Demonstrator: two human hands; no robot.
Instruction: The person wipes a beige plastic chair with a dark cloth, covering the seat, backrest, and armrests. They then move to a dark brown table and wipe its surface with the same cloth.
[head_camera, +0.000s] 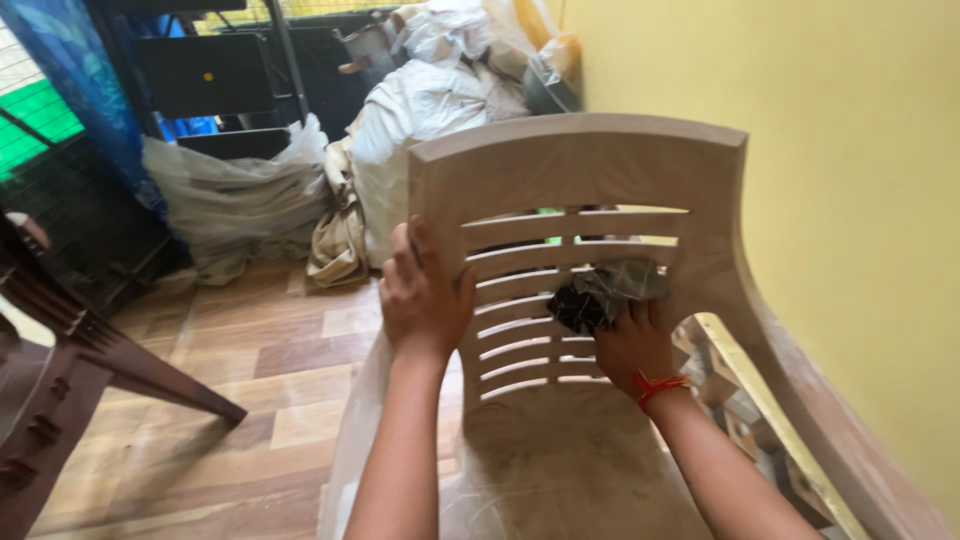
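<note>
The left hand lies flat and open-fingered against the left upright of the beige plastic chair, evidently to steady the backrest while the other hand works. The right hand, a red thread at its wrist, has its grip closed around a crumpled dark-and-grey cloth, pressed against the slats near the backrest's right edge. The cloth sits just above the knuckles, bunched between fingers and slats. The seat shows a dusty film (rubbing contact looks likely). Stuffed sacks stand behind, on the wooden floor.
</note>
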